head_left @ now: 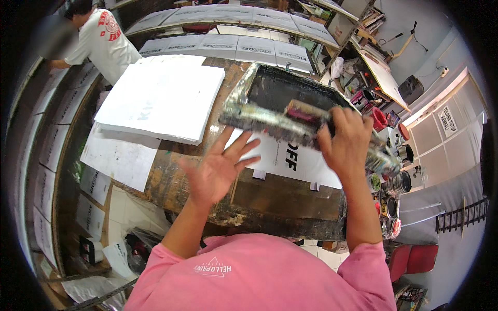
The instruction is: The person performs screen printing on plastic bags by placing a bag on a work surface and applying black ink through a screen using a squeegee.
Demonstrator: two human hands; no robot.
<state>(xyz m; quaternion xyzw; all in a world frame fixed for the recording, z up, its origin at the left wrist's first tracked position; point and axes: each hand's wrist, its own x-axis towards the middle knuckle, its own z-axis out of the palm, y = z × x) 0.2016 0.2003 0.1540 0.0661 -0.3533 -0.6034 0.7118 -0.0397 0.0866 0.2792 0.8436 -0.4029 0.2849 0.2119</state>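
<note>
Here's the worktop (290, 199), brown, scuffed and spotted with paint; over its far right part sits the dark-meshed screen frame (270, 120), tilted, its paint-caked near bar blurred and raised off the surface; the right hand (346, 140) is closed around that near bar, while the left hand (220, 166) hangs open above the worktop, fingers spread just by the frame's left corner, whether touching I can't tell; a reddish-brown block (306, 111), blurred, shows inside the frame; beneath, flat on the worktop, a white sheet (290, 158) bearing bold black lettering pokes out; on the worktop's left half, a thick stack of white paper (161, 98), with a loose sheet (122, 158) under it, hanging past the edge; beyond the worktop, a rack (228, 28) lined with printed sheets; left of the worktop, another loaded rack (54, 135), a co-worker in a white shirt (106, 44) near its far end; along the worktop's right side, cans (397, 184) and a red bucket (379, 118); nearer the person on that side, a red chair (415, 259).
</note>
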